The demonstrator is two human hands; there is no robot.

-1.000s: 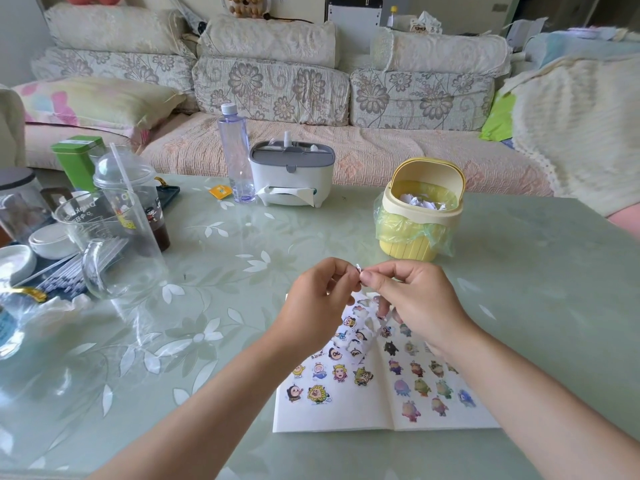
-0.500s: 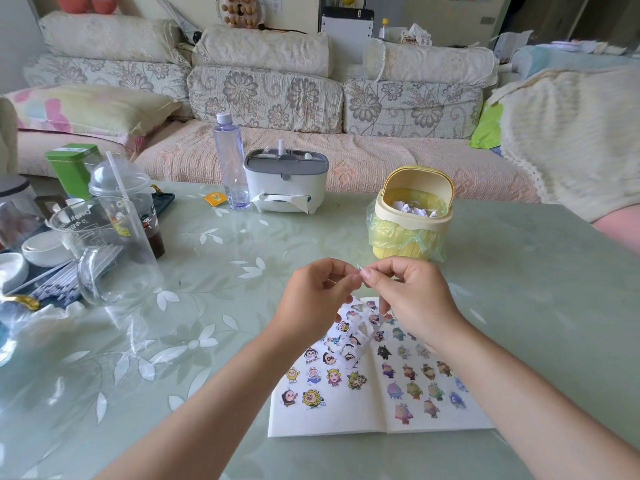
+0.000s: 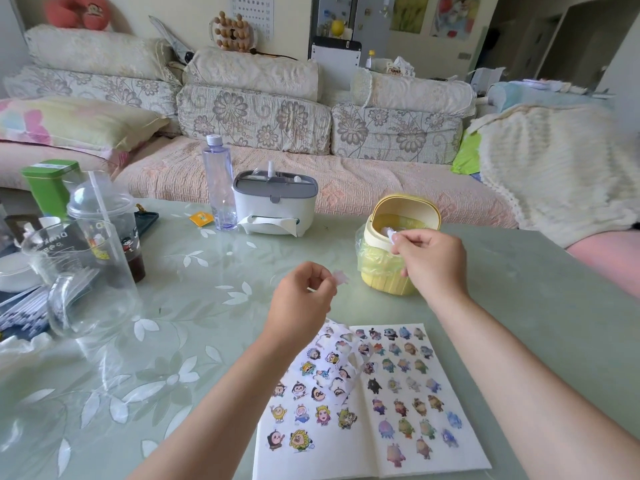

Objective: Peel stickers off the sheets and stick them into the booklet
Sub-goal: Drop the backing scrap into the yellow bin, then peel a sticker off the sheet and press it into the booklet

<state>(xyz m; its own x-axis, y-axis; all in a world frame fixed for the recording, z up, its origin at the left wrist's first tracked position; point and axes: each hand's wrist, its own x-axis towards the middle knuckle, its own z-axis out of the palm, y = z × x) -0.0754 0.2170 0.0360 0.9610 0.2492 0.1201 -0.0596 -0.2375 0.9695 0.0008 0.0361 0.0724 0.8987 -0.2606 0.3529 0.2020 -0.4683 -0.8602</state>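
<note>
From the head camera, the left hand (image 3: 301, 299) is raised above the pale green, flower-patterned glass table (image 3: 207, 306). Its thumb and forefinger are pressed narrowly together on a small, pale pink sticker (image 3: 341, 278), and the other fingers are curled in. The sticker is held by its edge, probably so the gummed side stays free.

The right hand (image 3: 431, 263) reaches out to the small yellow plastic waste bin (image 3: 379, 284), whose lid is tipped up. Its fingertips pinch a tiny white paper scrap (image 3: 390, 234) right at the bin's mouth. This looks like peeled-off waste about to be dropped.

Below the hands, the white open booklet (image 3: 322, 462) lies flat near the table's front edge, both pages dotted with cartoon stickers. A curling, partly emptied white sticker sheet (image 3: 334, 358) rests on its left page, close to the spine and within easy reach.

A clear plastic water bottle (image 3: 220, 188) and a white tissue box with a grey lid (image 3: 275, 202) stand well apart at the far side.
</note>
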